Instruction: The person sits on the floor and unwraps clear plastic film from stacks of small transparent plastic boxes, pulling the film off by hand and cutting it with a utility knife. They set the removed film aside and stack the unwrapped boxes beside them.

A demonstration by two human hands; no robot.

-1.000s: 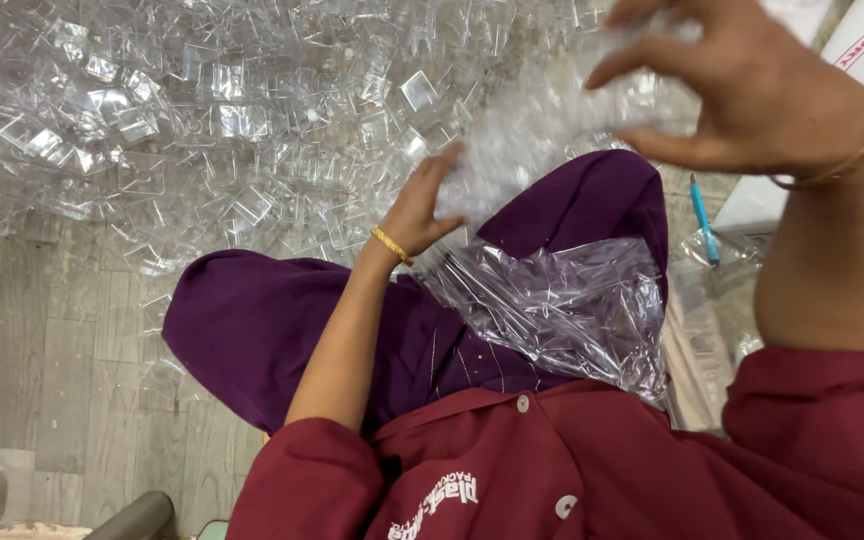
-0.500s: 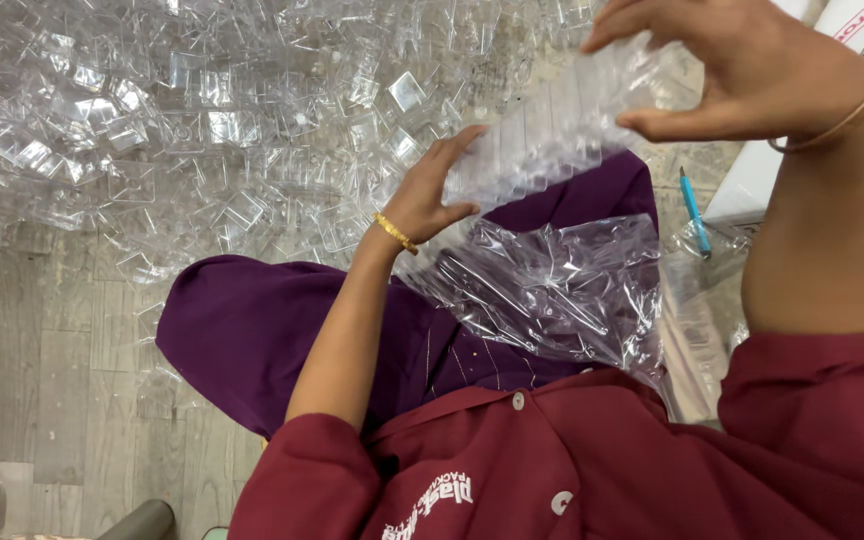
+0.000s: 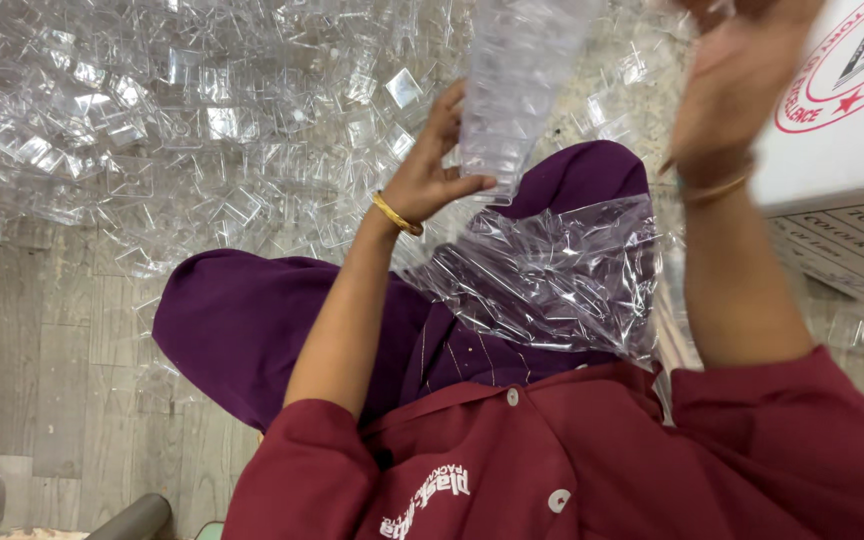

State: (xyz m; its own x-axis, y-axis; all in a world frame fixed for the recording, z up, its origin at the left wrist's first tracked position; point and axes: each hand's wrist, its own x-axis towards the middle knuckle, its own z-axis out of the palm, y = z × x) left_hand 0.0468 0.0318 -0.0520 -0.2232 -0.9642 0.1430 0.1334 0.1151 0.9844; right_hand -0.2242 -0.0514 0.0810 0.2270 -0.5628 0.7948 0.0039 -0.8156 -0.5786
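My left hand (image 3: 432, 175) grips the lower end of a long stack of clear plastic pieces (image 3: 517, 90), which stands nearly upright with its top out of the frame. My right hand (image 3: 737, 80) is raised to the right of the stack and blurred by motion. Its fingers run past the top edge, so its grip cannot be made out. A crumpled clear plastic bag (image 3: 562, 275) lies open across my lap on the purple trousers, just under the stack.
A wide heap of loose clear plastic pieces (image 3: 202, 120) covers the floor ahead and to the left. A white cardboard box (image 3: 842, 130) stands at the upper right beside my right arm. Grey plank floor (image 3: 42, 380) shows at the left.
The stack has swung from lying slanted to nearly upright. My right hand has left its top end and moved right; my left hand stays on its lower end.
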